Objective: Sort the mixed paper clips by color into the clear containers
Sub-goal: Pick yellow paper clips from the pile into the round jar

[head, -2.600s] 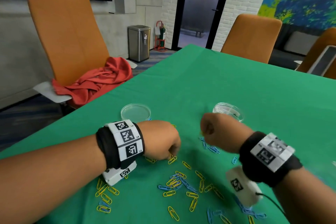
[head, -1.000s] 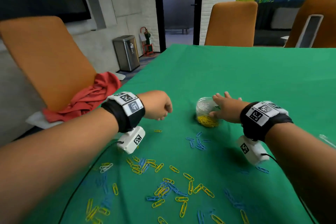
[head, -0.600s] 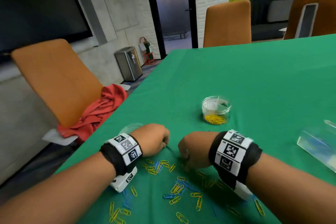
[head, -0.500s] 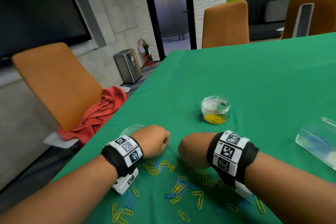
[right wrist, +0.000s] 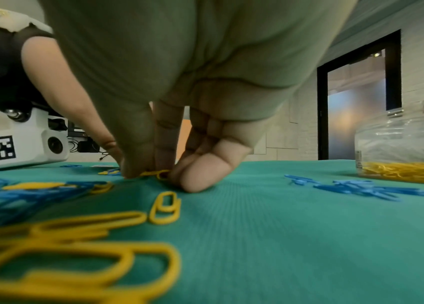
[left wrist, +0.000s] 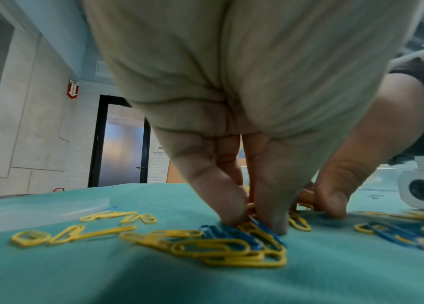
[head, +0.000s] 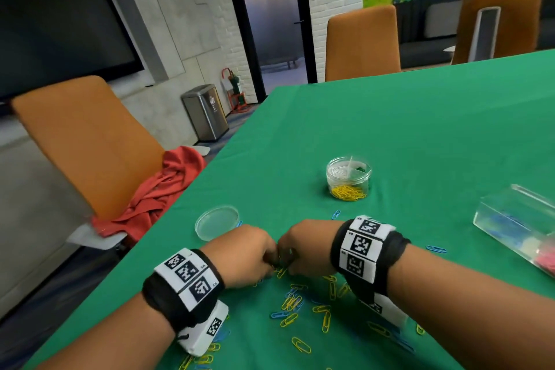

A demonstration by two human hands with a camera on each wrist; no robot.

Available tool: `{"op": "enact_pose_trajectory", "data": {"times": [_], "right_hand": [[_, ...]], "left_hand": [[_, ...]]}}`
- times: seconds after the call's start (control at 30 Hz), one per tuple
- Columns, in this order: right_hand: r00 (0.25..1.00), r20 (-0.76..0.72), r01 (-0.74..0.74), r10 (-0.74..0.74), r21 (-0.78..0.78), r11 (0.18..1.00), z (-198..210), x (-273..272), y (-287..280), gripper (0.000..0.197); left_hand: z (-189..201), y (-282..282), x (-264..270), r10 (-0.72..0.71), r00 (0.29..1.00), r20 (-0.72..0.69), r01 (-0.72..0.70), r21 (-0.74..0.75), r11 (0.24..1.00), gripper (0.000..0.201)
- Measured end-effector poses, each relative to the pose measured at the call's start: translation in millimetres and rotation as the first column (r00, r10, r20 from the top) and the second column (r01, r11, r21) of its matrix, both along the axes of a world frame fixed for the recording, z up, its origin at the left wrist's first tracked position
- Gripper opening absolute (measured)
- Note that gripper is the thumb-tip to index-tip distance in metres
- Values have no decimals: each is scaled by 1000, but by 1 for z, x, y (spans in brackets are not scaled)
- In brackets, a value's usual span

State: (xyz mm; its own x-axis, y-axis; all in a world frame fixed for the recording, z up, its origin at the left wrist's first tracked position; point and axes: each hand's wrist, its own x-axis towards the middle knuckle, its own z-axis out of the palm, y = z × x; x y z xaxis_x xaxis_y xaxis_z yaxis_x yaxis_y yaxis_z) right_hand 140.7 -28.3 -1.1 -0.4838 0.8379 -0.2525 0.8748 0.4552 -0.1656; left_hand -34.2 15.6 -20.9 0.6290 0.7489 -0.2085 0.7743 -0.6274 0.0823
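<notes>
Mid-sort, far from done. Both hands down on green tablecloth [head: 420,135], knuckles nearly touching over mixed pile of yellow and blue plastic-coated paper clips [head: 303,306]. Left hand [head: 243,255]: fingertips [left wrist: 234,214] bunched down onto a small blue-and-yellow clip cluster [left wrist: 244,236], pinching at it; exactly which clip is caught, cannot tell. Right hand [head: 306,246]: thumb and fingers [right wrist: 197,174] closed on one yellow paper clip [right wrist: 157,173], still flat on cloth, not lifted. Small round clear plastic jar [head: 348,177] well beyond hands, upright, lid off, layer of yellow clips on its bottom, so yellow sorting partly done. Clear rectangular plastic box [head: 516,222] off to right, tilted, with blue, yellowish and pink-red contents blurred inside; sorted or not, cannot tell. Flat round clear lid [head: 216,222] just beyond left hand, on cloth. Remaining: plenty. Dozens of loose yellow and blue clips scattered nearer than hands, a few blue strays between hands and jar [right wrist: 361,189], one blue near right forearm. Estimate well under half complete for what lies on cloth. Next step likely: lift pinched yellow clip, carry to jar; blues need own container. Risk: clips interlocked in cluster, wrong colour may ride along with pick. Background only: orange chair with red cloth [head: 159,192] draped on seat.
</notes>
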Motion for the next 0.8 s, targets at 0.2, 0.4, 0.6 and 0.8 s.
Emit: {"op": "enact_pose_trajectory", "data": {"times": [0.2, 0.4, 0.6, 0.8], "right_hand": [[999, 19, -38, 37, 46, 998, -2, -4, 0, 22], [999, -26, -30, 31, 48, 998, -3, -2, -2, 33], [1000, -15, 17, -16, 51, 999, -5, 9, -2, 32], [978, -152, 155, -145, 54, 986, 2, 41, -3, 22]], "left_hand": [[1, -5, 4, 3, 1000, -31, -1, 66, 998, 7], [1, -6, 1, 11, 1000, -7, -10, 115, 993, 10], [5, -4, -3, -6, 985, 171, -13, 111, 994, 6], [6, -17, 7, -146, 984, 97, 147, 0, 989, 13]]}}
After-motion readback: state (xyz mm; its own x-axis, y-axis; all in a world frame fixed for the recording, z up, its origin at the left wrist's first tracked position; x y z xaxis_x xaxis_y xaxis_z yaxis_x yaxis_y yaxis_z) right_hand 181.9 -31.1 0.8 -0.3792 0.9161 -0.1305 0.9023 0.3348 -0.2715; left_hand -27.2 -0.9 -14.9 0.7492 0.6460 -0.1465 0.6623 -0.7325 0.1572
